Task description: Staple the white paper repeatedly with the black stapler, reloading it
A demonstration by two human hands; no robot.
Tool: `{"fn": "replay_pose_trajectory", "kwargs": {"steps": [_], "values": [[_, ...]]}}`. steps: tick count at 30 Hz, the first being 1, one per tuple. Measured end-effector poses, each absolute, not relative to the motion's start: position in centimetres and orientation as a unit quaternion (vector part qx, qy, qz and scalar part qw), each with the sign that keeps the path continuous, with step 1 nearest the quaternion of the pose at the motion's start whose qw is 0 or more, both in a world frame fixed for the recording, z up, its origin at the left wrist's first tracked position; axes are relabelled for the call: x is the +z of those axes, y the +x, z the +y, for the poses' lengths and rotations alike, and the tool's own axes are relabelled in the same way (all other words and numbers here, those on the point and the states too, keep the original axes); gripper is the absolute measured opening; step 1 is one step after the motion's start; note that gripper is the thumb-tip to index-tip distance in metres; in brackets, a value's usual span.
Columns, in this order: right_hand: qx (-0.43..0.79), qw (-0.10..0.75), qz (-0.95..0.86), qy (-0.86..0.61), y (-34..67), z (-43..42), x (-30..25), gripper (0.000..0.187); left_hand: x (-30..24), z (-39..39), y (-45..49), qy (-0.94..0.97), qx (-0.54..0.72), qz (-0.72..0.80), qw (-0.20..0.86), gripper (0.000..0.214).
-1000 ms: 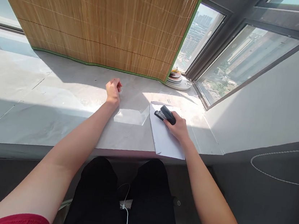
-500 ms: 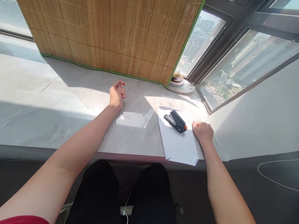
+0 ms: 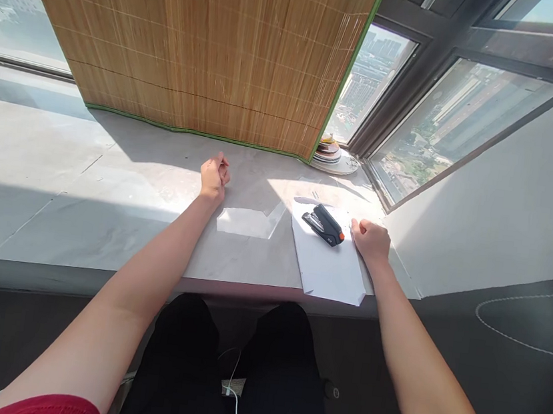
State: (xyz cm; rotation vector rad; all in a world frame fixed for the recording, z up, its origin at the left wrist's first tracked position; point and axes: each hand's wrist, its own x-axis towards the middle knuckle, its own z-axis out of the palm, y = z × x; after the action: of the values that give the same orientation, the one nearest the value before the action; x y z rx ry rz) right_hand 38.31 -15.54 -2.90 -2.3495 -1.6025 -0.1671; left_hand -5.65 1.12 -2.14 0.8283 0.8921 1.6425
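My left hand [image 3: 214, 176] rests on the grey stone sill [image 3: 104, 213] with its fingers curled loosely and nothing visible in them. My right hand [image 3: 370, 239] lies as a closed fist on the right edge of a white paper sheet [image 3: 327, 267], just right of a black stapler [image 3: 325, 224] with an orange tip. The stapler lies on the sheet's upper part, apart from my fingers. A clear plastic sleeve [image 3: 247, 221] lies flat between my two hands.
A bamboo blind [image 3: 200, 43] with a green edge stands behind the sill. A stack of plates [image 3: 331, 152] sits in the window corner. A white wall [image 3: 511, 182] bounds the right. My black-clad legs and a white cable [image 3: 232, 403] are below.
My right hand let go of the stapler and moved right to the paper's edge. The stapler now lies on the sheet. My left hand has barely shifted.
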Motion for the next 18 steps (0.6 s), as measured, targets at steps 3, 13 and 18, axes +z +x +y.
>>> {"fn": "replay_pose_trajectory", "kwargs": {"steps": [3, 13, 18], "values": [[-0.046, 0.234, -0.626, -0.742, 38.1, -14.7, -2.7, 0.032, -2.5, 1.2, -5.8, 0.328, 0.699, 0.382, 0.508, 0.048], [0.174, 0.241, -0.729, -0.617, 33.7, -6.8, -3.7, 0.063, -2.2, 0.0, -6.6, 0.309, 0.707, 0.383, 0.508, 0.043], [0.137, 0.171, -0.741, -0.635, 30.5, -5.7, -3.4, 0.046, -2.2, -0.2, -5.9, 0.319, 0.701, 0.407, 0.491, 0.038]]}}
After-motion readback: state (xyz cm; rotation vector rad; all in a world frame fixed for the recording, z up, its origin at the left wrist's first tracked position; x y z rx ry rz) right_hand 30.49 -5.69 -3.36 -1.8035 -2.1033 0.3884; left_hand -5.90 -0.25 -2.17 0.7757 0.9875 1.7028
